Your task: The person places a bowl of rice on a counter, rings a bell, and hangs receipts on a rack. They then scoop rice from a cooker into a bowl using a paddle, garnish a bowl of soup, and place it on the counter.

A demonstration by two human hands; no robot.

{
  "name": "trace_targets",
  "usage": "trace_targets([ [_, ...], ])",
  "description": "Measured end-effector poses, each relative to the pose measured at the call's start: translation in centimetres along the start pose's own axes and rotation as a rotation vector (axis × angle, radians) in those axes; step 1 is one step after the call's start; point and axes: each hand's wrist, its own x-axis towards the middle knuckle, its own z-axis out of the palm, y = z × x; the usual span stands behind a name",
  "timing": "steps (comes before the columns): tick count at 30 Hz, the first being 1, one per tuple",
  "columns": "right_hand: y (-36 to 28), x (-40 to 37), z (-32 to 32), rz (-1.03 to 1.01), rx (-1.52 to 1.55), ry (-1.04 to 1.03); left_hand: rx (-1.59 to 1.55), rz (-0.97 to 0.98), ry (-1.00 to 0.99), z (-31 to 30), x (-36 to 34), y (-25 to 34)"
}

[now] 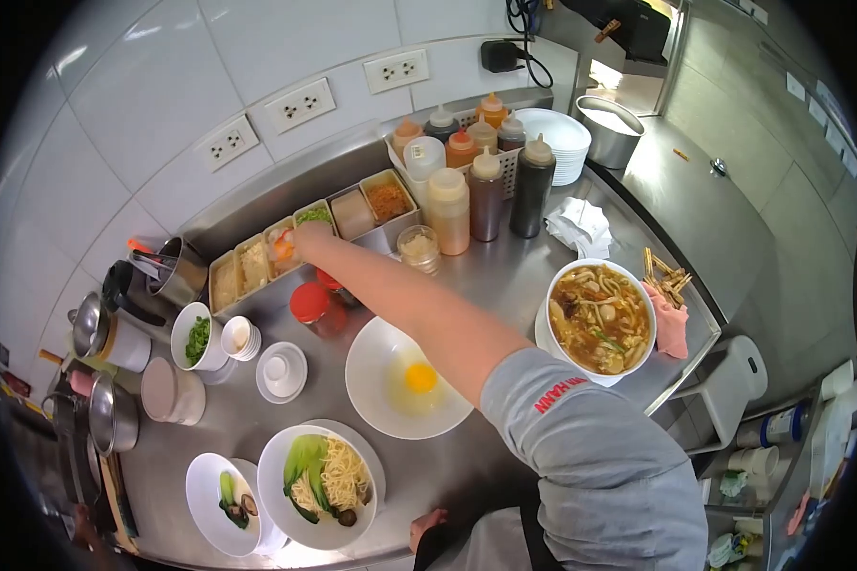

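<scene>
My right arm reaches across the steel counter to the row of ingredient tubs at the back. My right hand is over the tub of orange and white pieces, beside the chopped greens; its fingers are too hidden to tell what they hold. Under the forearm stands a white bowl with a raw egg in it. My left hand hangs low at the counter's front edge, partly hidden, its fingers unclear. Near it is a bowl of noodles with greens and mushroom.
A full soup bowl stands right, beside clothespins and a pink cloth. Sauce bottles and stacked plates line the back. Red-lidded jars, small cups and a smaller bowl are left.
</scene>
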Motion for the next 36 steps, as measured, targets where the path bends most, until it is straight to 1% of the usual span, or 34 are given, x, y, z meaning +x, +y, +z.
trace_targets([
  [1,0.0,-0.2,0.0,-0.03,-0.003,0.006,-0.005,0.025,0.025,-1.4,-0.7,1.7],
  [5,0.5,1.5,1.3,-0.001,-0.003,0.026,-0.001,0.15,0.132,-6.4,-3.4,7.9],
  [6,0.7,1.6,0.9,0.033,0.101,0.11,0.006,0.178,0.152,-6.9,-3.7,8.7],
  [8,1.2,1.6,0.2,0.073,0.255,0.256,0.027,0.189,0.17,-6.4,-3.4,8.1],
  [9,1.5,0.7,-1.1,0.082,0.305,0.319,-0.095,0.117,0.22,-5.1,-2.6,6.6],
  [10,1.9,1.7,-1.4,0.095,0.256,0.266,-0.214,0.047,0.266,-4.3,-2.6,5.7],
  [11,2.5,3.1,-1.9,0.111,0.204,0.212,-0.084,0.18,0.341,-5.4,-3.6,7.4],
  [12,3.4,3.9,-3.5,-0.11,-0.017,0.018,-0.072,0.179,0.316,-5.6,-3.7,7.8],
  [13,4.5,2.4,-5.8,-0.428,-0.066,0.039,-0.113,0.219,0.415,-5.5,-3.8,8.0],
  [14,4.9,0.4,-7.5,-0.216,0.761,-0.034,-0.159,0.26,0.52,-5.2,-3.7,8.4],
  [15,5.3,-1.7,-9.3,0.043,1.578,-0.094,-0.187,0.34,0.619,-4.9,-3.8,8.7],
  [16,6.4,-4.0,-11.6,-0.022,1.585,-0.133,-0.218,0.42,0.721,-4.6,-3.9,9.3],
  [17,7.8,-6.7,-14.1,-0.09,1.59,-0.175,-0.198,0.43,0.761,-5.0,-4.7,11.1],
  [18,8.9,-10.4,-16.7,-0.11,1.495,-0.157,-0.192,0.431,0.751,-5.3,-5.1,12.1],
  [20,12.1,-17.4,-19.7,-0.141,1.322,-0.121,-0.283,0.555,0.823,-5.5,-5.3,13.6],
  [21,13.9,-20.4,-20.4,-0.152,1.245,-0.102,-0.325,0.606,0.806,-5.4,-5.1,13.8],
  [22,16.0,-23.4,-20.8,-0.094,1.097,-0.152,-0.372,0.655,0.789,-5.3,-4.8,14.1],
  [24,18.8,-29.4,-21.7,-0.013,0.85,-0.241,-0.365,0.745,0.712,-5.3,-4.2,15.8],
  [25,20.2,-31.5,-21.4,-0.012,0.593,-0.269,-0.368,0.739,0.715,-5.0,-4.1,17.4],
  [26,20.7,-33.9,-21.5,0.073,0.513,-0.339,-0.309,0.791,0.661,-4.9,-4.1,19.3],
  [27,22.1,-35.5,-20.6,0.073,0.482,-0.395,-0.246,0.842,0.606,-4.7,-4.0,21.1],
  [28,22.5,-36.9,-20.6,0.062,0.483,-0.399,-0.262,0.879,0.606,-4.0,-3.7,22.8],
  [29,22.7,-38.2,-20.5,-0.028,0.303,-0.34,-0.278,0.915,0.606,-3.1,-3.5,24.5],
  [30,22.9,-39.2,-20.4,-0.116,0.125,-0.278,-0.277,0.906,0.616,-2.2,-3.3,26.0],
  [31,23.2,-39.7,-20.4,-0.127,0.129,-0.283,-0.291,0.942,0.603,-1.3,-3.1,27.4],
  [32,23.4,-40.2,-20.5,-0.096,0.137,-0.266,-0.303,0.979,0.589,-0.5,-3.1,28.6],
  [33,23.6,-40.6,-20.5,-0.066,0.145,-0.248,-0.301,0.97,0.599,0.4,-3.2,29.6],
  [34,23.8,-41.0,-20.7,-0.078,0.146,-0.253,-0.348,0.945,0.582,1.2,-3.3,30.5],
  [36,23.8,-41.5,-21.3,-0.223,0.193,0.032,-0.398,0.915,0.584,2.6,-3.5,31.9],
])
